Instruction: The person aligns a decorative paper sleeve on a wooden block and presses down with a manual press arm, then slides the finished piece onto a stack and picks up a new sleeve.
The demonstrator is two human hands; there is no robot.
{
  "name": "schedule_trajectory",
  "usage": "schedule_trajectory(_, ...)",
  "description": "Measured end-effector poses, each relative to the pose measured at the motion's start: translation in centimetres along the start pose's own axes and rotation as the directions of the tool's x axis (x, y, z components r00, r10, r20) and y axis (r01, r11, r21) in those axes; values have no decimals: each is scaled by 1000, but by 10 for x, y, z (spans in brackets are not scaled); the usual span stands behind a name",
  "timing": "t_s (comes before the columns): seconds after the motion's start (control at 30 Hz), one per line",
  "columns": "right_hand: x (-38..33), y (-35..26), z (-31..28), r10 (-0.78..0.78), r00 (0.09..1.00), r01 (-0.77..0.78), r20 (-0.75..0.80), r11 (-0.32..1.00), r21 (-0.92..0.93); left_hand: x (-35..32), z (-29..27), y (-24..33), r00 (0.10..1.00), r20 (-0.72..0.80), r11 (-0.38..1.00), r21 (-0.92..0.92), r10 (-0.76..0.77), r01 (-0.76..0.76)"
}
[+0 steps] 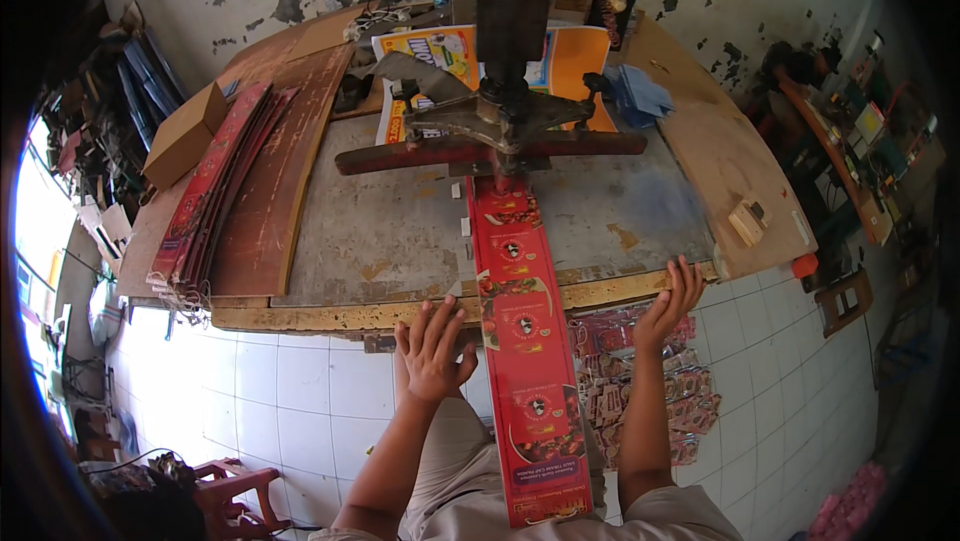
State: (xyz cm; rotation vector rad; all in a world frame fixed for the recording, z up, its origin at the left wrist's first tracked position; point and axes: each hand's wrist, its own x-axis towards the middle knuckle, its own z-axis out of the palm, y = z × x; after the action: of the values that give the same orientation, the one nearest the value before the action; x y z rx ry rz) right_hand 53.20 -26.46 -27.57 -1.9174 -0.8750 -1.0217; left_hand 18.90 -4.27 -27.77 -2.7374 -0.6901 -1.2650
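A long red printed strip [525,341] runs from beneath a dark metal press [505,126] over the table's front edge and down above my lap. Just left of the strip, my left hand [432,349] is open, its fingers spread at the wooden front edge [330,317]. My right hand [672,303] is open too, fingers stretched up by the same edge, well to the right of the strip. Neither hand holds anything. The strip's far end is hidden under the press, whose reddish crossbar [400,156] spans the metal tabletop [620,211].
A stack of red printed strips [215,191] and a cardboard box [186,134] lie at the left. To the right are a small wooden block [747,222] and blue sheets [640,93]. Printed pieces [650,396] cover some floor below; a red stool [235,496] stands lower left.
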Motion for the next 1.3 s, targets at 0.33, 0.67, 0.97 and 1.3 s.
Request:
schedule_trajectory(0.33,-2,-3,1,4,1000,-4,-5,1000,7,-2,1,0,1000,8,1000,-8,-10,10)
schedule_trajectory(0.67,-11,-34,-24,157,977,-168,141,983,71,4,-8,4,998,36,997,-52,-53,54)
schedule_trajectory(0.97,-50,-125,-103,169,482,-866,860,243,437,4,-10,4,998,35,996,-72,-51,53)
schedule_trajectory(1.3,-13,-167,-144,37,233,-968,972,101,229,4,-6,5,998,30,993,-97,-60,63)
